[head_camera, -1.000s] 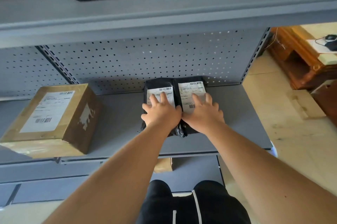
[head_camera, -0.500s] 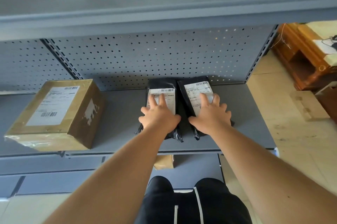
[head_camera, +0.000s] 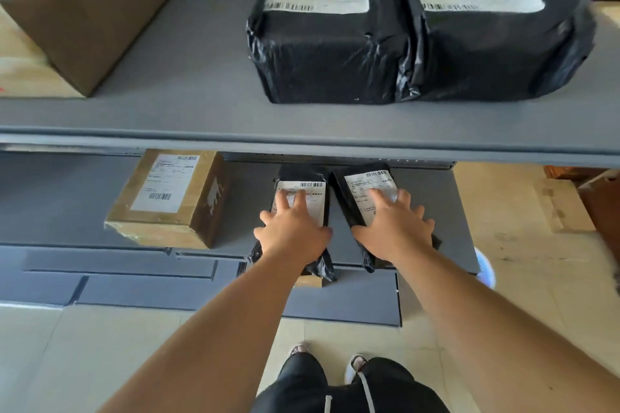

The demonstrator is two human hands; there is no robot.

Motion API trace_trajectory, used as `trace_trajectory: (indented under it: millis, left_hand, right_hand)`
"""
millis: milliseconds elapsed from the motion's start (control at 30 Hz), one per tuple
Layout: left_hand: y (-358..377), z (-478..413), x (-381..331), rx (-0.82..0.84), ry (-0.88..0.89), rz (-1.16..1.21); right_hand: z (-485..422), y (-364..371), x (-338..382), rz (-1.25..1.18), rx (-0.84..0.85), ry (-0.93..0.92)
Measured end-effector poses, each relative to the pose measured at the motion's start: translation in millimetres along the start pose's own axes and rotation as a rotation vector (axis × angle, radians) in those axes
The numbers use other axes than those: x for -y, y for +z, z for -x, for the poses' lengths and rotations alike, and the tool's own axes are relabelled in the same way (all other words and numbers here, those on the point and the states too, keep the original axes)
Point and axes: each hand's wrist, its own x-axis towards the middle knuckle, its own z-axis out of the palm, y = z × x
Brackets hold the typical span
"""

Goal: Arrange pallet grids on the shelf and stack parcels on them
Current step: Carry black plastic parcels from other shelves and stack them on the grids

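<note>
Two slim black-wrapped parcels with white labels lie side by side on the lower grey shelf (head_camera: 456, 211). My left hand (head_camera: 292, 228) rests flat on the left black parcel (head_camera: 302, 181), fingers spread over its label. Flat on the right black parcel (head_camera: 362, 184) lies my right hand (head_camera: 396, 228), fingers spread. A small gap separates the two parcels. Their near ends hang slightly over the shelf's front edge. No pallet grid is visible under them.
A taped brown cardboard box (head_camera: 171, 197) stands left of the parcels on the same shelf. On the upper shelf (head_camera: 201, 103) sit two large black-wrapped parcels (head_camera: 328, 43) (head_camera: 486, 36) and a brown box (head_camera: 77, 9). Tiled floor lies below and to the right.
The view has tilted down and now shows the top of the upper shelf. The two parcels have slid apart slightly under my hands, the right one angled to the right.
</note>
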Motion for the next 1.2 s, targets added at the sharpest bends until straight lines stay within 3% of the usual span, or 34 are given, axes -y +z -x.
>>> trace_trajectory:
  millis: [233,633,900,1200]
  left_hand:
    - [-33.8,49.4,6.4,-0.046,-0.056,0.052]
    - [-61.1,174.6,58.5,-0.242,-0.342,0.183]
    - [-72.9,254.7,161.3,-0.376,-0.592,0.314]
    - [-101.1,344.0,335.8,-0.499,-0.877,0.397]
  right_hand:
    - [37.8,-36.3,9.7,0.012,0.008,-0.091]
    - [121.8,-53.7,51.6,0.012,0.029,-0.455]
    - [198.0,-27.0,149.3,0.104,0.057,-0.724]
    - [314.5,25.4,311.6,0.185,0.058,-0.965]
